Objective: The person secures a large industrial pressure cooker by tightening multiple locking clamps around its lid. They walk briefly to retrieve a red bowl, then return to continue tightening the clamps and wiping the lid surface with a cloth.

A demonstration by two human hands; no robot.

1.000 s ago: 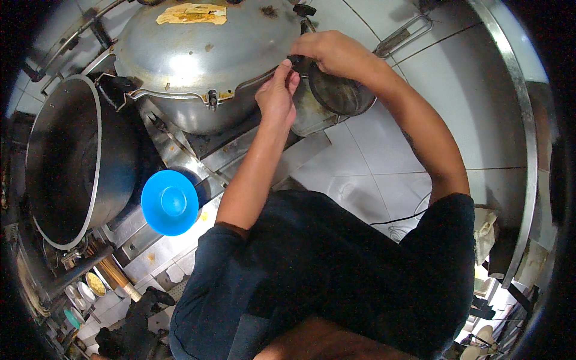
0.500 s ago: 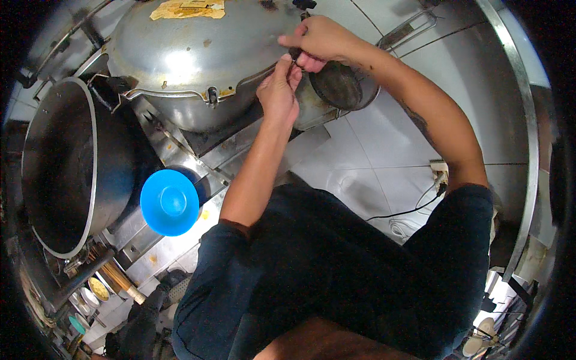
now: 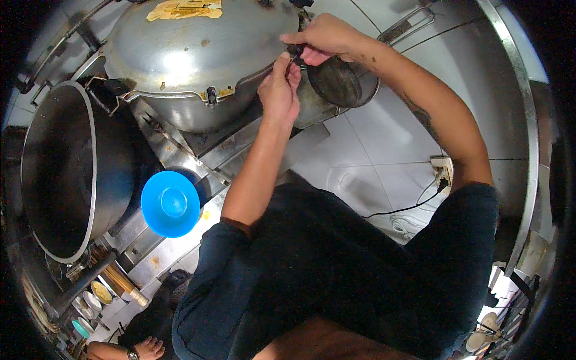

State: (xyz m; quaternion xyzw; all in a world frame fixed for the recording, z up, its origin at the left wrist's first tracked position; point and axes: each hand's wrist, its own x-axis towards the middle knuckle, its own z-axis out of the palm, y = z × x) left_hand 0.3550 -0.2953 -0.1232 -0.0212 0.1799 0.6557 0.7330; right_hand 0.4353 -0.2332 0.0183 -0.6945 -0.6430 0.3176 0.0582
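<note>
A big metal pot with a domed lid point(image 3: 204, 57) fills the upper left, its rim edged by a metal band with a small latch point(image 3: 211, 94) at the front. By the lid's right edge, my left hand point(image 3: 279, 96) pinches thumb and fingers at a small dark clamp point(image 3: 294, 50). My right hand point(image 3: 327, 39) curls its fingers round the same spot from the other side, with the index finger stretched along the lid. The hands hide much of the clamp. Just below my right hand sits a dark round strainer point(image 3: 337, 83).
A light blue bowl point(image 3: 170, 204) stands on the metal ledge beside a deep, wide pot point(image 3: 114, 165). A socket point(image 3: 443, 171) with a black cable is on the white tiles at right. Another person's watch-wearing forearm point(image 3: 117, 351) shows at lower left, near wooden sticks point(image 3: 123, 281).
Both hands stay at the clamp; my right index finger is now straighter and clearer. Another person's forearm and hand have come into the lower left. The view shifts slightly.
</note>
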